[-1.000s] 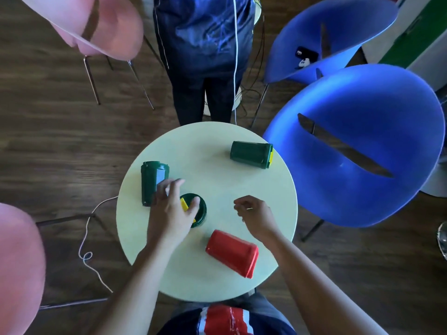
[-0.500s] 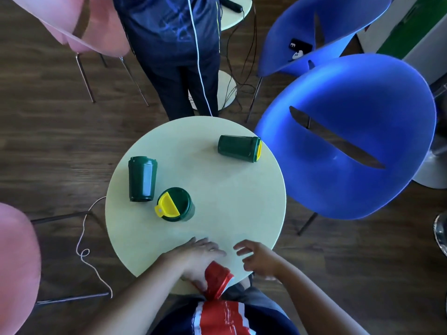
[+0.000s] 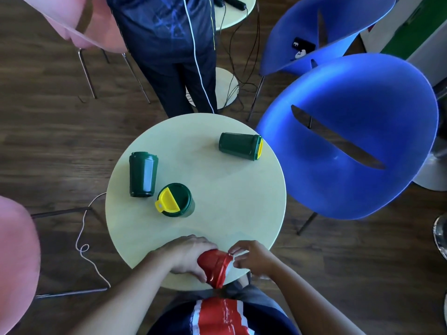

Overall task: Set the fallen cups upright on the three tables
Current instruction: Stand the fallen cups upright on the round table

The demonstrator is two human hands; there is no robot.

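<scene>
A round pale table (image 3: 232, 189) carries several cups. One green cup (image 3: 143, 174) lies on its side at the left. A green cup with a yellow lid (image 3: 240, 146) lies on its side at the far right. A third green cup with a yellow flap lid (image 3: 174, 199) stands upright. At the table's near edge my left hand (image 3: 187, 253) grips a red cup (image 3: 214, 265), which is tilted. My right hand (image 3: 251, 258) touches the red cup's rim with its fingertips.
Two blue chairs (image 3: 350, 141) stand close on the right, pink chairs (image 3: 17, 257) on the left and far left. A person (image 3: 169, 44) in dark clothes stands just beyond the table. A white cord (image 3: 84, 247) trails on the wooden floor. Another small table (image 3: 232, 10) stands behind.
My left hand let go of the upright green cup and took hold of the red cup at the near edge. My right hand came in to its rim.
</scene>
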